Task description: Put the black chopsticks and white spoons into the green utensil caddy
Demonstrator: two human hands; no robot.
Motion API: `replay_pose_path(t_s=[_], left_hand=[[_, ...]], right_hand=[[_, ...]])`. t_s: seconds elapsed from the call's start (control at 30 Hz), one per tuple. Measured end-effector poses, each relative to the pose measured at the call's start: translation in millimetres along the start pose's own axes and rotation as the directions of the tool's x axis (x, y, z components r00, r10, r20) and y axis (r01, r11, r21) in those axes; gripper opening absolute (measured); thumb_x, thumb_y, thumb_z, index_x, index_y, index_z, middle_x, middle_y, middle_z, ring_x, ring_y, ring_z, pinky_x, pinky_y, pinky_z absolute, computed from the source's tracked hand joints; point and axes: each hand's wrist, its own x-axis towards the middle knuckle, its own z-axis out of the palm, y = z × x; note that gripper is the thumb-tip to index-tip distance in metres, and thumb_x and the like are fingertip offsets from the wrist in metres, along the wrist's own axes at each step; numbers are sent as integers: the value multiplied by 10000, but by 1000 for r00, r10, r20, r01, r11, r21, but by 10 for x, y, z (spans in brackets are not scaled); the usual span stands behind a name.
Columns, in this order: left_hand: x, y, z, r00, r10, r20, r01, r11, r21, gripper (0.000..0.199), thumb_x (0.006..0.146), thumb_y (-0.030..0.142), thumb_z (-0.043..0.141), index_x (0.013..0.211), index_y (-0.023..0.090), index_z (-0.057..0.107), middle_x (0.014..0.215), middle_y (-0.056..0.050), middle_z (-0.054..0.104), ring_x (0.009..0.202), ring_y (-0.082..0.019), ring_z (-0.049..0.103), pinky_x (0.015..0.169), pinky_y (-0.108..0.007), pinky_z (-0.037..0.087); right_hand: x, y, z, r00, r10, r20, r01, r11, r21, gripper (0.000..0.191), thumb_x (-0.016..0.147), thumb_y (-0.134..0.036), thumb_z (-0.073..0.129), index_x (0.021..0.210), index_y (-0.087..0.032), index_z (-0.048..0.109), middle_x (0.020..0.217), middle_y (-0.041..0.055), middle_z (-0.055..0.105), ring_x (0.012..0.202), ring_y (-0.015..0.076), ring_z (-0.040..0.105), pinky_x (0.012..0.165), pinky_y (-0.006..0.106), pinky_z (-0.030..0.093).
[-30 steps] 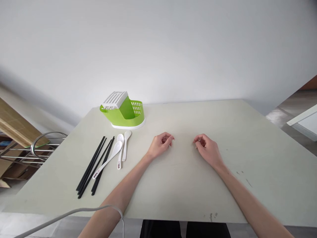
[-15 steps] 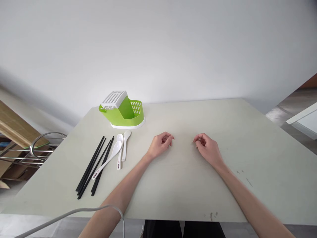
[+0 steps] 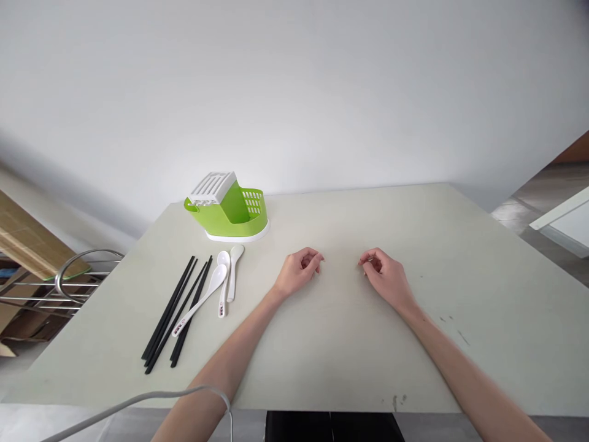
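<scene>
My left hand [image 3: 301,270] rests on the table with its fingers curled in and the thumb against the index finger, nothing seen in it. To its right, a short gap away, my right hand [image 3: 383,273] lies the same way, loosely closed and holding nothing. Left of my left hand are three white spoons [image 3: 233,276], one of them lying across the black chopsticks [image 3: 168,316]. Several chopsticks lie slanted side by side. Behind the spoons stands a green cutlery holder [image 3: 234,224] with a white slotted top [image 3: 214,186] and a white base. Neither hand touches these things.
The pale table [image 3: 340,344] meets a white wall [image 3: 322,92] at the back. A grey cable [image 3: 151,396] passes over my left forearm at the front. Beyond the left edge are a metal rack [image 3: 69,282] and cardboard [image 3: 37,236]; a white panel [image 3: 565,224] stands at right.
Both hands hold the same place and pose, and the objects have not moved. Only the camera view has shifted slightly.
</scene>
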Motion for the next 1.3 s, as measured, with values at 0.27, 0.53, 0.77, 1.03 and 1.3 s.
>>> replay_pose_path(t_s=[0.27, 0.53, 0.77, 1.03, 1.3], left_hand=[[-7, 17, 4, 1000, -3, 2, 3, 1000, 14, 361, 972, 524, 560, 912, 185, 668, 721, 1, 673, 560, -105, 529, 579, -243, 428], [-3, 8, -1, 1000, 5, 6, -5, 1000, 20, 347, 977, 505, 557, 912, 181, 661, 722, 0, 672, 564, -106, 528, 589, -245, 430], [-2, 11, -5, 1000, 9, 8, -9, 1000, 25, 358, 976, 515, 560, 923, 179, 669, 718, -2, 674, 571, -109, 535, 593, -246, 434], [7, 3, -5, 1000, 6, 6, -6, 999, 31, 372, 970, 535, 561, 920, 185, 674, 715, 2, 675, 566, -107, 538, 588, -242, 446], [1, 11, -10, 1000, 1, 1, -1, 999, 40, 360, 976, 526, 556, 915, 188, 666, 712, 4, 675, 559, -105, 532, 577, -239, 443]], right_hand=[[-8, -29, -14, 1000, 6, 16, -6, 1000, -5, 129, 850, -291, 529, 878, -242, 646, 792, 5, 707, 575, 150, 521, 584, 286, 399], [-5, -28, -6, 1000, 11, 16, -10, 1000, -10, 123, 846, -282, 526, 872, -248, 641, 803, -9, 706, 579, 146, 515, 604, 288, 408], [-8, -33, -7, 1000, 12, 19, -12, 1000, 9, 119, 847, -289, 529, 870, -248, 639, 807, -4, 707, 605, 152, 535, 612, 289, 415], [3, -35, 0, 1000, 11, 21, -11, 1000, -2, 119, 837, -282, 530, 863, -245, 640, 773, -3, 697, 586, 152, 532, 600, 289, 412], [-9, -45, -7, 999, 13, 29, -13, 1000, -12, 122, 846, -282, 525, 873, -251, 640, 756, -9, 683, 571, 151, 522, 581, 290, 411]])
